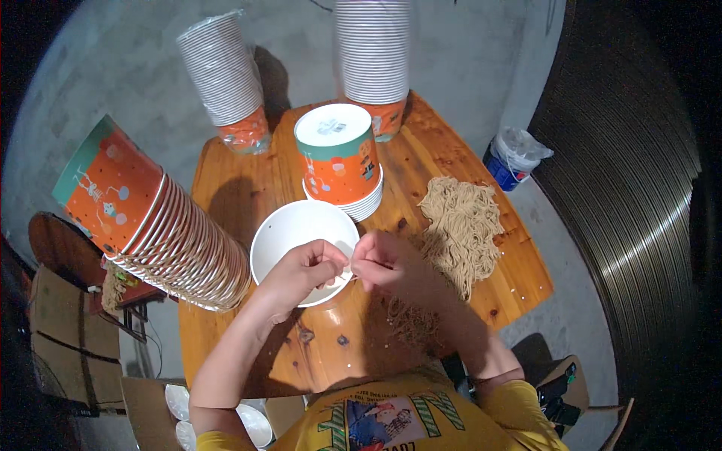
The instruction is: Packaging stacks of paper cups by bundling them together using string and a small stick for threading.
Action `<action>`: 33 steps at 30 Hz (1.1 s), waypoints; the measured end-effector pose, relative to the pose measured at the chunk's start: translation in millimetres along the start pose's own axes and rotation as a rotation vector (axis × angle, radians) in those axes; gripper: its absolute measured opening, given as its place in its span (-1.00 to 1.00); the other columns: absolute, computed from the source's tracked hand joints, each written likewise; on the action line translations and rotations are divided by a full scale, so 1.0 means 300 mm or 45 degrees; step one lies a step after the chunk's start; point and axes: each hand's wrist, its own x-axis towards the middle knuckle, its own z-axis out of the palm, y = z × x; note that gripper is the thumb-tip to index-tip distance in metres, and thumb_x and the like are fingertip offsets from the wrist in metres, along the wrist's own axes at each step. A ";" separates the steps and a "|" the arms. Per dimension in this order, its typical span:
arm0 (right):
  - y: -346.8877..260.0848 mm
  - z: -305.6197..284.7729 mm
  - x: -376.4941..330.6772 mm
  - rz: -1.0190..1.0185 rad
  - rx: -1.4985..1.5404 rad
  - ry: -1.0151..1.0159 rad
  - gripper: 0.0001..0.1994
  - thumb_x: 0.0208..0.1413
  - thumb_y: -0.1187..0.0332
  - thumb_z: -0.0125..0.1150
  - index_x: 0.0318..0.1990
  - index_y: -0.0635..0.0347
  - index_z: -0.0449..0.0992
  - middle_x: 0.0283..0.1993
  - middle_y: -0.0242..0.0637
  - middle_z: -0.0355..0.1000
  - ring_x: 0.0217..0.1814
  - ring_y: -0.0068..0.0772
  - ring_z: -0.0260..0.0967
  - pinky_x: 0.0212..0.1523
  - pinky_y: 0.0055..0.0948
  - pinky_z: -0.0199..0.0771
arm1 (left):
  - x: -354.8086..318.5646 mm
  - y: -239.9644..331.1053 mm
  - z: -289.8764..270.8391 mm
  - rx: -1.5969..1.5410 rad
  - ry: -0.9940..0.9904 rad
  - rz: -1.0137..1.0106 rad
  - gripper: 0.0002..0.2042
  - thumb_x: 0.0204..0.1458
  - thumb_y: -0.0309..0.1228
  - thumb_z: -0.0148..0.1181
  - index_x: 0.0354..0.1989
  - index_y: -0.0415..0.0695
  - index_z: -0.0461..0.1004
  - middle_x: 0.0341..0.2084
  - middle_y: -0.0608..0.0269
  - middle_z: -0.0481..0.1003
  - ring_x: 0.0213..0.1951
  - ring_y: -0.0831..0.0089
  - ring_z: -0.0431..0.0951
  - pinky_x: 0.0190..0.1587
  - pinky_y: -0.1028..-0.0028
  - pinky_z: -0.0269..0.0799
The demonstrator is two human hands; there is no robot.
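Above the near side of a white-lined paper bucket (280, 234), my left hand (307, 270) and my right hand (380, 261) meet with their fingertips almost touching. Both hands are closed in a pinch. Something thin shows at the fingertips, too small to make out. The bucket stands mouth up on the wooden table (226, 188). To the right of my right hand lies a heap of tan cord (462, 229). Darker loose strands (414, 322) sit in shadow under my right forearm. A leaning stack of orange and green buckets (177, 229) on the left has tan cord looped around its rims.
Behind the open bucket stands a short upside-down bucket stack (338, 165). Two tall plastic-wrapped stacks, a left one (226, 75) and a right one (374, 60), stand at the table's far edge. A blue pail (511, 161) is on the floor, and cardboard boxes (75, 331) lie lower left.
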 end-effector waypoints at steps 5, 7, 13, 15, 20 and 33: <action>-0.103 -0.047 0.033 0.120 0.142 -0.245 -0.85 0.15 0.32 0.02 -0.26 0.20 0.40 -0.50 -0.40 0.43 -0.64 -0.74 0.20 -0.65 -0.70 0.16 | 0.009 -0.008 0.027 -0.060 -0.014 0.088 -0.87 0.06 -0.46 0.05 -0.24 -0.19 0.43 -0.47 0.48 0.35 -0.40 0.72 0.29 -0.31 0.68 0.22; -0.114 -0.055 0.053 0.105 0.211 -0.285 -0.81 0.17 0.28 -0.02 -0.24 0.22 0.41 -0.46 -0.39 0.46 -0.65 -0.75 0.19 -0.67 -0.71 0.15 | 0.009 -0.004 0.037 -0.044 -0.023 0.091 -0.87 0.06 -0.45 0.06 -0.24 -0.19 0.43 -0.47 0.49 0.35 -0.40 0.72 0.29 -0.30 0.68 0.23; -0.031 -0.072 0.073 0.160 0.330 -0.019 -0.77 0.18 0.27 -0.02 -0.20 0.25 0.43 -0.32 -0.35 0.48 -0.66 -0.77 0.14 -0.70 -0.74 0.11 | -0.002 0.010 0.030 0.049 -0.113 0.034 -0.85 0.07 -0.42 0.09 -0.24 -0.21 0.45 -0.42 0.47 0.40 -0.36 0.72 0.33 -0.25 0.68 0.26; -0.008 -0.076 0.061 0.151 0.195 0.027 -0.76 0.17 0.24 0.01 -0.20 0.25 0.43 -0.34 -0.39 0.46 -0.63 -0.77 0.16 -0.66 -0.74 0.14 | -0.004 0.015 0.035 0.037 -0.075 0.010 -0.85 0.08 -0.41 0.10 -0.25 -0.21 0.45 -0.41 0.45 0.42 -0.36 0.72 0.33 -0.25 0.68 0.26; 0.051 -0.045 -0.004 -0.097 -0.084 0.135 -0.88 0.07 0.34 0.17 -0.32 0.17 0.44 -0.42 -0.46 0.42 -0.57 -0.74 0.20 -0.58 -0.65 0.21 | 0.005 0.011 0.024 0.018 -0.063 -0.002 -0.87 0.08 -0.41 0.10 -0.26 -0.19 0.46 -0.41 0.46 0.43 -0.39 0.72 0.32 -0.28 0.69 0.26; 0.043 0.107 -0.056 -0.591 -0.845 0.453 -0.86 -0.09 0.42 0.30 -0.44 0.13 0.41 -0.50 -0.33 0.39 -0.48 -0.37 0.42 -0.50 -0.46 0.39 | 0.029 0.023 0.018 -0.251 -0.188 -0.126 -0.88 0.06 -0.45 0.09 -0.24 -0.18 0.41 -0.43 0.41 0.42 -0.42 0.69 0.34 -0.38 0.69 0.22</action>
